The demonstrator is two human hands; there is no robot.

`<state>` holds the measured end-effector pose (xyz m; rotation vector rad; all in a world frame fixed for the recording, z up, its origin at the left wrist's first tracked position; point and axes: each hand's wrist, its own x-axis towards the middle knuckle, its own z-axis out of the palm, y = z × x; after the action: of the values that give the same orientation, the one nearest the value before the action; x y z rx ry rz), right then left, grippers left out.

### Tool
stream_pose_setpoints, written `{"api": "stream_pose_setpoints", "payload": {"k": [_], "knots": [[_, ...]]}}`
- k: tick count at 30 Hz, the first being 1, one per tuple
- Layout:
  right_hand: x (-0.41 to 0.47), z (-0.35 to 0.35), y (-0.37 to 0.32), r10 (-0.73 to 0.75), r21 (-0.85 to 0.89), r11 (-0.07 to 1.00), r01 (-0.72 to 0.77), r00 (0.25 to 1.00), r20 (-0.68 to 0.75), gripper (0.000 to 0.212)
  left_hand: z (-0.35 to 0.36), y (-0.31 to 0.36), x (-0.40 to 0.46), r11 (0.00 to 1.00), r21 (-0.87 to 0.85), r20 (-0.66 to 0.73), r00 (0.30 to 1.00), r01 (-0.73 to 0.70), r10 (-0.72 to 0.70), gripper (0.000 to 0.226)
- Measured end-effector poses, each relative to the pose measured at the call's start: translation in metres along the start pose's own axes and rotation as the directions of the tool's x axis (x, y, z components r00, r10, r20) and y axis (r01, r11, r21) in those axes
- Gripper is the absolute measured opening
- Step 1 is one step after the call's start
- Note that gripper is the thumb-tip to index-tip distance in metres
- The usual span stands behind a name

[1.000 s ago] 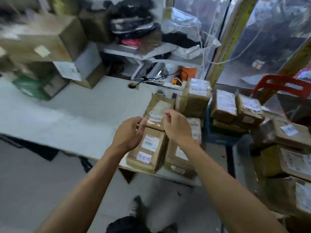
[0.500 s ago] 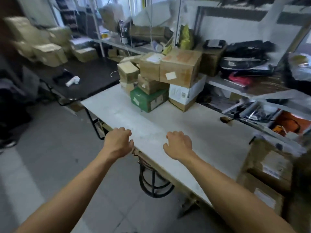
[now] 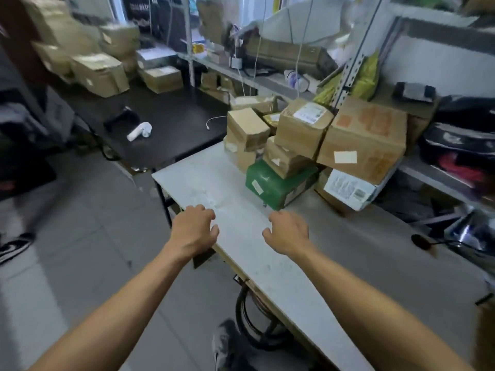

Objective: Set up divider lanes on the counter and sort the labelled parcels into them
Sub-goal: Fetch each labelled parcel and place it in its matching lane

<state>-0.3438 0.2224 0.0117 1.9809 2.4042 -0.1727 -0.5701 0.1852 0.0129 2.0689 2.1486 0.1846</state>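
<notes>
A pale counter (image 3: 267,263) runs from the middle toward the lower right. At its far end stands a heap of labelled cardboard parcels: a green box (image 3: 278,184) at the front, a small brown box (image 3: 246,128), a labelled brown box (image 3: 302,127) and a large brown box (image 3: 364,140) on a white one (image 3: 348,190). My left hand (image 3: 194,231) hovers over the counter's near edge, fingers loosely curled, holding nothing. My right hand (image 3: 288,231) hangs above the counter beside it, also loosely curled and holding nothing. Both are short of the green box.
A black table (image 3: 166,121) with a white object (image 3: 139,131) adjoins the counter on the left, more cardboard boxes (image 3: 99,73) stacked behind it. A metal shelf (image 3: 267,81) with clutter runs along the back. Black bags (image 3: 460,145) lie at right. Grey floor (image 3: 80,236) lies left.
My view swung left from the small parcels at the counter's right end to the heap at its left end. Both hands let go of a parcel and now hover with nothing in them.
</notes>
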Motion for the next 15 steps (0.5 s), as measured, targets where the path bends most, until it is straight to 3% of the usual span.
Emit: {"api": "stream_pose_setpoints", "payload": {"k": [6, 11, 15], "knots": [[0.138, -0.001, -0.024, 0.005, 0.035, 0.999, -0.003, 0.998, -0.056, 0.031, -0.011, -0.034, 0.14, 1.0, 0.027, -0.022, 1.0, -0.011, 0.012, 0.038], [0.242, -0.034, -0.044, -0.004, 0.103, 0.994, 0.027, 0.976, -0.219, 0.033, -0.029, -0.05, 0.239, 0.998, -0.009, -0.044, 0.998, -0.055, 0.054, 0.037], [0.31, -0.051, -0.051, 0.087, 0.125, 0.991, -0.051, 0.95, -0.298, 0.054, -0.036, -0.06, 0.298, 0.994, -0.081, -0.042, 0.997, -0.076, 0.073, 0.037]]}}
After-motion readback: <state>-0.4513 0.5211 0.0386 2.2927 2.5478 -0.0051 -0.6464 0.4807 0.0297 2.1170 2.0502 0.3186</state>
